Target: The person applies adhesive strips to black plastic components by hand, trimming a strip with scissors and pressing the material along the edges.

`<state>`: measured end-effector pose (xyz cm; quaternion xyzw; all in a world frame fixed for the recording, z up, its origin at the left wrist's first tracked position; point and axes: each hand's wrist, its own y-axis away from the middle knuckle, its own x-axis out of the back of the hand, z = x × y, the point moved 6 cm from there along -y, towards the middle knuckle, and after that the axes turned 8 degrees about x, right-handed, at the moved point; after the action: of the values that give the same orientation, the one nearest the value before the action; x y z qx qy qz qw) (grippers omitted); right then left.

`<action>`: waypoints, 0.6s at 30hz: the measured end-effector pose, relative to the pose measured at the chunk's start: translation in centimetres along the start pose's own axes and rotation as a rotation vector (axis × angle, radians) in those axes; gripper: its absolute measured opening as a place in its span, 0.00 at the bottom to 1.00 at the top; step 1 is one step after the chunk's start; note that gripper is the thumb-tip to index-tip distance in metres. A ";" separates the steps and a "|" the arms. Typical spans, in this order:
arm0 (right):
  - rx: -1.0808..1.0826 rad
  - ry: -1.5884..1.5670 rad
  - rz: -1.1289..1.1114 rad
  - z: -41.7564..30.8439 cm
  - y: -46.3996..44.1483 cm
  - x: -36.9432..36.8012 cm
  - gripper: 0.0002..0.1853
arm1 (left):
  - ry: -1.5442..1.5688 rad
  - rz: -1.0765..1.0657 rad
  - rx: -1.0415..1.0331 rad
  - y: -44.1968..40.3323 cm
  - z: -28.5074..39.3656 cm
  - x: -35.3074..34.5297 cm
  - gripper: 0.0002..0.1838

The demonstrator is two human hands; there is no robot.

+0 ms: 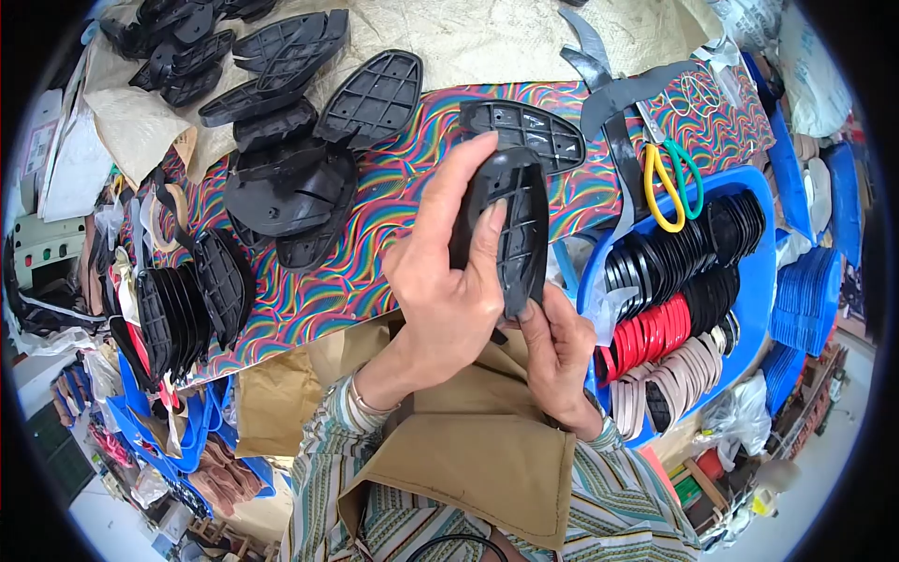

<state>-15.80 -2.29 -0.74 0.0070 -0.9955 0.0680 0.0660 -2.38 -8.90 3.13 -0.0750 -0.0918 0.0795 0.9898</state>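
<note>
A black moulded piece with a grid of ribs, like a shoe sole part (521, 234), is held upright in front of my chest, its ribbed side towards me. My left hand (445, 272) grips it from the left, with the index finger over the top end and the thumb pressed on the ribs. At the lower end my right hand (554, 351) pinches the same part between thumb and fingers. Just behind it, a similar ribbed black part (534, 131) lies on the patterned cloth (375, 244), partly hidden by the held one.
More black sole parts (290, 187) are heaped at left and back. A row of them (178, 314) stands at the left edge. Scissors (660, 183) with yellow and green handles lie by a blue basin (758, 309) holding black, red (651, 332) and beige strips. Dark strips (613, 103) lie behind.
</note>
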 end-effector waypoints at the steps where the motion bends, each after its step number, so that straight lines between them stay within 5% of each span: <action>1: -0.001 0.000 0.001 -0.3 0.0 0.2 0.13 | -0.035 0.015 -0.039 0.1 0.3 0.0 0.23; 13: -0.015 0.072 -0.071 -0.6 0.3 0.7 0.16 | -0.205 0.027 -0.396 2.2 1.4 -0.4 0.24; 18: -0.116 0.104 -0.284 0.4 1.4 0.9 0.16 | -0.184 0.051 -0.403 1.9 0.7 -0.1 0.26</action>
<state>-16.76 -0.93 -1.16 0.1403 -0.9820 0.0006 0.1266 -2.86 -6.96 3.53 -0.2662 -0.1938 0.0911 0.9398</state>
